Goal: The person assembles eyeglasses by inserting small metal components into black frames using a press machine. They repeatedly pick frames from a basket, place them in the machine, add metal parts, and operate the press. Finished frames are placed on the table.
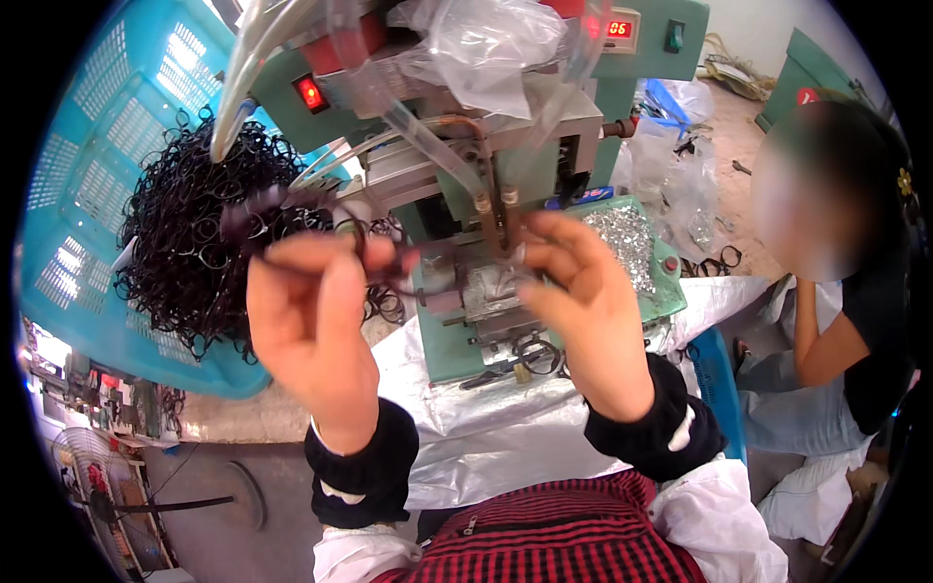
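bare left hand [316, 325] raised, fingers curled near the thumb; bare right hand [588, 306] angled inward, fingers bent, blurred.

The rings [209, 219] are black, the basket [228, 374] turquoise, the garment [554, 534] red-black checked.

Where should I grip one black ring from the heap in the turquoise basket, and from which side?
Probably pinch a loop on the heap's lower fringe by its outer arc, coming from the near right, where the left hand is: loops there jut out with open middles, while those deeper in overlap and may tangle.
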